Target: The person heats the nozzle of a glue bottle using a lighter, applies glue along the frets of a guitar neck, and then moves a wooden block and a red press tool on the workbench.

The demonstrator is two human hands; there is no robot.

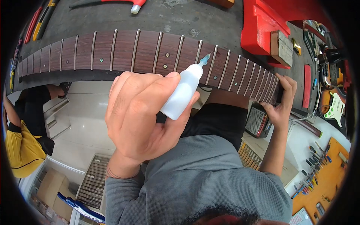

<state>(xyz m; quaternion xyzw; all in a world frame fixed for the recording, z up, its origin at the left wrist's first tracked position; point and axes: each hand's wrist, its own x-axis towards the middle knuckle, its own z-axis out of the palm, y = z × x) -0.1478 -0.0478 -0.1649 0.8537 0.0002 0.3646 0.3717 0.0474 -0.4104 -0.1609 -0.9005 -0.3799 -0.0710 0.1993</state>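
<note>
A translucent white squeeze bottle [180, 93] with a thin blue nozzle is pinched between the thumb and fingers of my left hand [138, 112]. It tilts up and to the right, and its tip is at the fretboard beside a metal fret; whether it touches is hard to tell. The dark wood guitar neck [123, 50], with metal frets and small round inlays, stretches across the view. My right hand [282, 99] grips the neck's right end, where the frets lie closest, thumb on the near edge and fingers on the far edge.
Beyond the neck lies a dark workbench [157, 22] with a red-handled tool [129, 3]. A red vise [258, 33] holds a wooden block [281, 48]. A tool board [322, 180] and a small amplifier [257, 120] are at right. Another person [24, 150] is at left.
</note>
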